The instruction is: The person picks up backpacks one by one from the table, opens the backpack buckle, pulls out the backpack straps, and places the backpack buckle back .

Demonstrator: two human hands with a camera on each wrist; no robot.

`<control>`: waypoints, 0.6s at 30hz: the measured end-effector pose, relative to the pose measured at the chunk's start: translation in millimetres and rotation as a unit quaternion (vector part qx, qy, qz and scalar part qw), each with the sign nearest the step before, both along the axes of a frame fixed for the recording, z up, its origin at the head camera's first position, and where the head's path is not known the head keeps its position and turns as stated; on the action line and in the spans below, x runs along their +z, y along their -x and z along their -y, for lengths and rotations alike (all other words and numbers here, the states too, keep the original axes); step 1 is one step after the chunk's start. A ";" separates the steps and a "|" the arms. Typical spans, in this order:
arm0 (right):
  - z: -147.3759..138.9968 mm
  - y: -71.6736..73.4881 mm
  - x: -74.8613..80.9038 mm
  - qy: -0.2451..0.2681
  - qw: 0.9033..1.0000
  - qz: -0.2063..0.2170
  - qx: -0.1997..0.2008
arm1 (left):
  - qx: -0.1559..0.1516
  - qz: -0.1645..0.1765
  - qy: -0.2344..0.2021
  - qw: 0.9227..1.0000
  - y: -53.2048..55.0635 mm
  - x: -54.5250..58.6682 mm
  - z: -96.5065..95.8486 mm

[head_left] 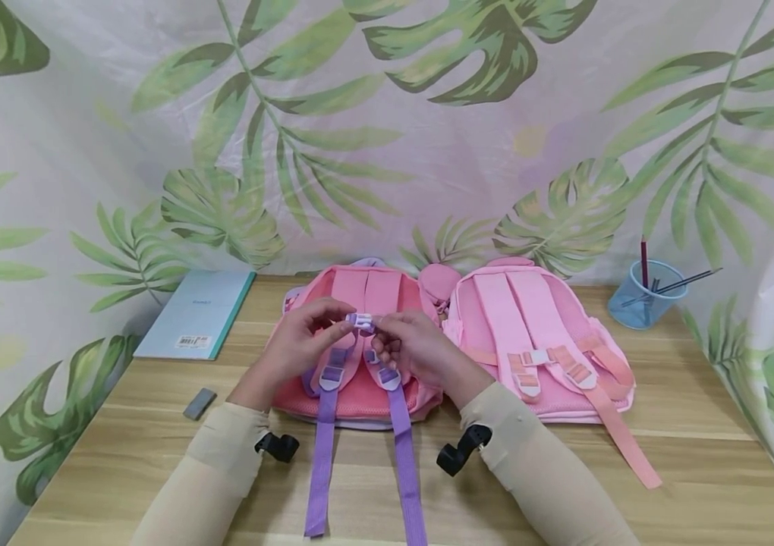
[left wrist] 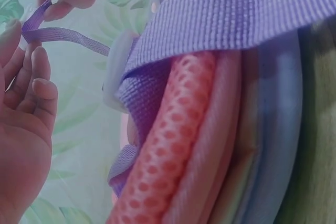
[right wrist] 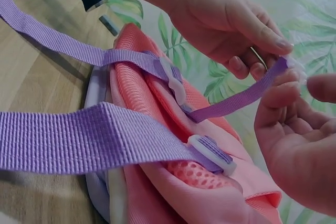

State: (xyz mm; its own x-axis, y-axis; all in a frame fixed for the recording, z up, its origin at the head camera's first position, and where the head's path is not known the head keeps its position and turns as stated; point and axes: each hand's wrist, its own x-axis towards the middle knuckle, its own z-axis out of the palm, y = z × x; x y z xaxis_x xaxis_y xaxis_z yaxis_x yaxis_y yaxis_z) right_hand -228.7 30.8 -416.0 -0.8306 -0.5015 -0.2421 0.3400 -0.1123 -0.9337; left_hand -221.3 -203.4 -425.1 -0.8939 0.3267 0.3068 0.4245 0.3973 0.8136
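Over a coral-pink backpack [head_left: 360, 406], both hands hold a small white side-release buckle [head_left: 361, 322] on purple webbing. My left hand [head_left: 298, 345] pinches its left side between thumb and fingers. From the other side, my right hand [head_left: 421, 349] grips the buckle with thumb and forefinger. The right wrist view shows a thin purple strap [right wrist: 236, 99] running from the backpack up to the fingers, which partly hide the buckle [right wrist: 298, 69]. Whether the buckle's halves are fully joined I cannot tell. Two wider purple straps [head_left: 322, 462] hang from white adjusters toward the table's front.
A light pink backpack [head_left: 469, 311] with peach straps and a white buckle [head_left: 535, 357] lies to the right. At the far right stands a blue mesh cup [head_left: 646, 303] with pencils. A light blue notebook [head_left: 189, 315] and a grey eraser [head_left: 199, 403] lie left.
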 end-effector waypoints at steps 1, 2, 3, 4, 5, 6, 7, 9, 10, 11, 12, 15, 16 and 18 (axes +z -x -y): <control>-0.3 -0.2 -0.1 -0.001 1.000 0.003 0.002 | 0.000 -0.001 -0.002 1.000 -0.1 0.2 0.4; -0.4 -0.3 -0.3 -0.004 1.000 0.005 0.004 | 0.000 -0.003 -0.004 1.000 -0.1 0.4 0.7; -0.3 -0.3 -0.7 -0.007 1.000 0.004 0.006 | -0.002 -0.006 -0.006 1.000 0.0 0.5 1.0; 0.1 -0.3 -1.2 -0.010 1.000 0.004 0.008 | -0.003 -0.007 -0.009 1.000 0.1 0.5 1.2; 0.5 0.0 -2.4 -0.012 1.000 0.001 0.011 | -0.005 -0.009 -0.011 1.000 0.2 0.4 1.4; 1.2 0.2 -3.4 -0.013 1.000 -0.003 0.013 | -0.006 -0.010 -0.013 1.000 0.2 0.3 1.5; 2.1 0.3 -4.3 -0.013 1.000 -0.005 0.014 | -0.008 -0.011 -0.015 1.000 0.2 0.3 1.5; 3.8 0.4 -6.1 -0.011 1.000 -0.010 0.016 | -0.011 -0.011 -0.018 1.000 0.2 0.0 1.6; 4.8 0.4 -6.7 -0.008 1.000 -0.012 0.017 | -0.013 -0.011 -0.020 1.000 0.2 -0.2 1.6; 5.8 0.3 -7.2 -0.006 1.000 -0.013 0.017 | -0.015 -0.011 -0.020 1.000 0.2 -0.2 1.6; 6.7 -0.1 -7.2 -0.005 1.000 -0.013 0.017 | -0.017 -0.010 -0.021 1.000 0.2 -0.3 1.6; 9.2 -0.2 -7.8 -0.002 1.000 -0.014 0.016 | -0.023 -0.013 -0.021 0.999 0.7 -1.6 1.5; 9.9 -0.2 -8.0 -0.002 1.000 -0.016 0.017 | -0.025 -0.014 -0.021 0.999 0.9 -2.1 1.4; 11.0 0.0 -8.7 0.001 1.000 -0.018 0.018 | -0.028 -0.016 -0.020 0.999 0.9 -2.6 1.2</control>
